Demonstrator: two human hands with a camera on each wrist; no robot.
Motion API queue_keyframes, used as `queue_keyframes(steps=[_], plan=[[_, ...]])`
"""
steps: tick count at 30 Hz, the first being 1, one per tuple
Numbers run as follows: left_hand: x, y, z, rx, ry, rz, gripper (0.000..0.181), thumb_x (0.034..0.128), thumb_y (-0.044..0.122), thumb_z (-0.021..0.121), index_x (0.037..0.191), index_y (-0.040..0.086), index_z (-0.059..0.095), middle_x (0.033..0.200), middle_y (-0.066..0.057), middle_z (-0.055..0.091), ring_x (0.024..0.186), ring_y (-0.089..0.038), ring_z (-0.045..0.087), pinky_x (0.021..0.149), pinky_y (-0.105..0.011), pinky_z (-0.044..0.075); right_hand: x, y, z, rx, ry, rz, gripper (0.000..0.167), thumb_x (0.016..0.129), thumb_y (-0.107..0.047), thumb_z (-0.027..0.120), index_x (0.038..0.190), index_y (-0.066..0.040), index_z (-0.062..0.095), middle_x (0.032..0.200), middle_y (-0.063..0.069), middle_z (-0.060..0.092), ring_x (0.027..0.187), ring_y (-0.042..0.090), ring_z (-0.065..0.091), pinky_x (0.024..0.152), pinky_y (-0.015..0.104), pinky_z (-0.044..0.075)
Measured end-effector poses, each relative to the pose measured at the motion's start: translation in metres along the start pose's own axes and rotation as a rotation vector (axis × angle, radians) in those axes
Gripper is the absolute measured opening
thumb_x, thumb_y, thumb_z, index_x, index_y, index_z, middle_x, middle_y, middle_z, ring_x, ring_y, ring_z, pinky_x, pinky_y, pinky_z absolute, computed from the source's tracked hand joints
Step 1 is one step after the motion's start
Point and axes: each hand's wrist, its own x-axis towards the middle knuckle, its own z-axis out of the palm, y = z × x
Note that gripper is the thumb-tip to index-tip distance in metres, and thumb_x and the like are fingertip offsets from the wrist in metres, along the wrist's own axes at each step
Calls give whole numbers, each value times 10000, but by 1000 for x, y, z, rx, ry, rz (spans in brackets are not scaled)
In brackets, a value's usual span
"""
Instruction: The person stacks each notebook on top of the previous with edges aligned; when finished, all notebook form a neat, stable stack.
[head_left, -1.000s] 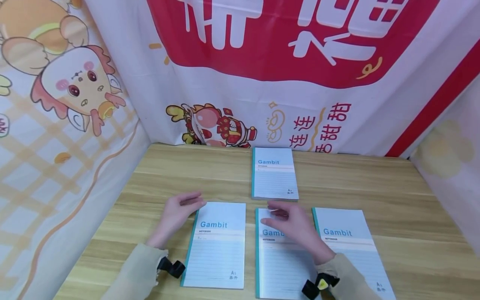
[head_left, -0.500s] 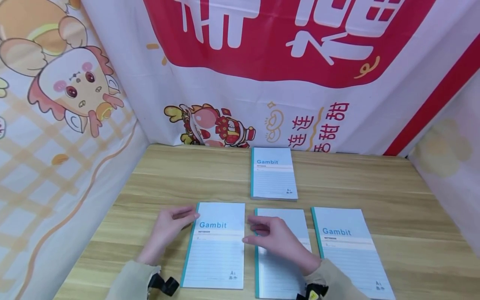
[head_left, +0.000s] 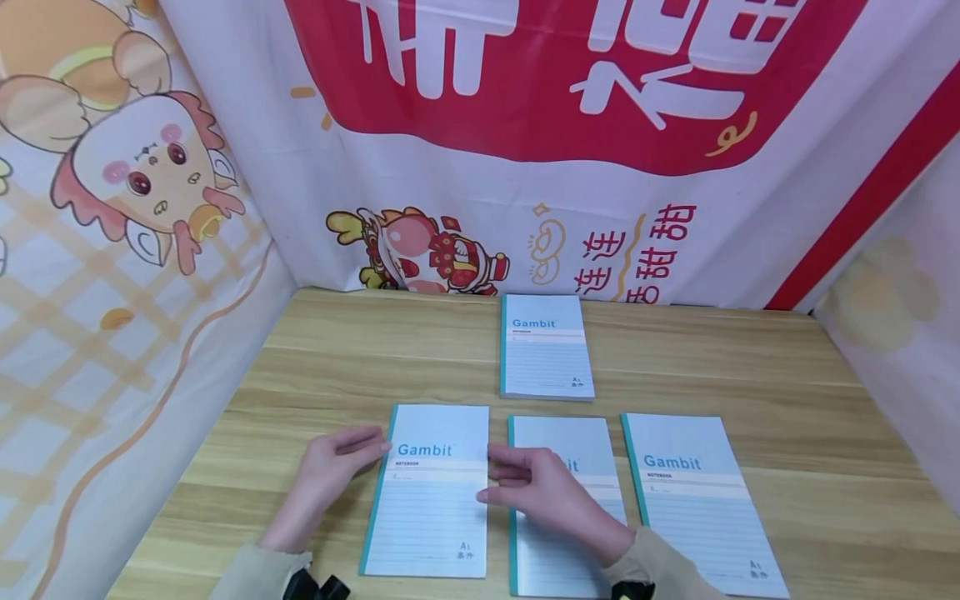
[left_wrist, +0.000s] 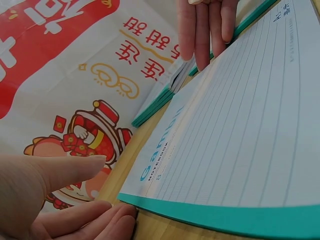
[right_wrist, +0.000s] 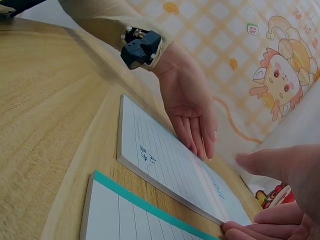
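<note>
A light blue "Gambit" notebook with a teal spine lies flat on the table between my hands. Fingertips of my left hand are at its spine edge. On the opposite edge, the fingers of my right hand touch or nearly touch the cover, with the thumb over its border. Both hands have fairly straight fingers. Beneath my right hand and wrist is a middle notebook, partly hidden. In the right wrist view, the left hand stands alongside the notebook's far edge.
Another matching notebook lies at the right, slightly turned. Farther back sits a smaller-looking, thicker notebook or stack near the printed back curtain. Cloth also hangs on both sides of the wooden table.
My right hand has moved left and toward me, from above the middle notebook to the left notebook's right edge. My left hand has slid down along the spine side. The notebooks look unmoved.
</note>
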Motion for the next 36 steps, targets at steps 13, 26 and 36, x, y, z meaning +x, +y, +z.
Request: queue_keyframes(steps=[13, 26, 36], plan=[[-2, 1, 0, -116, -45, -13, 534, 938, 176, 762, 1393, -24, 568, 1324, -194, 637, 1228, -305, 609, 971, -354, 538, -1, 3, 1, 40, 0, 5, 683, 896, -239, 816, 1431, 62, 518, 1415, 200, 570, 1173, 276, 642, 921, 299, 558], [3, -2, -2, -6, -60, 25, 485, 937, 201, 752, 1366, 21, 615, 1249, -112, 683, 1216, -301, 590, 1098, -552, 393, 0, 7, 0, 56, -4, 1, 664, 891, -231, 818, 1429, 37, 535, 1424, 178, 569, 1185, 279, 634, 920, 276, 553], [4, -7, -2, -151, -217, 33, 669, 918, 48, 746, 1514, 25, 445, 1131, -185, 721, 976, -297, 722, 826, -380, 606, 0, 7, -1, 72, -9, 12, 666, 894, -220, 816, 1431, 48, 528, 1433, 179, 562, 1186, 272, 632, 906, 266, 557]])
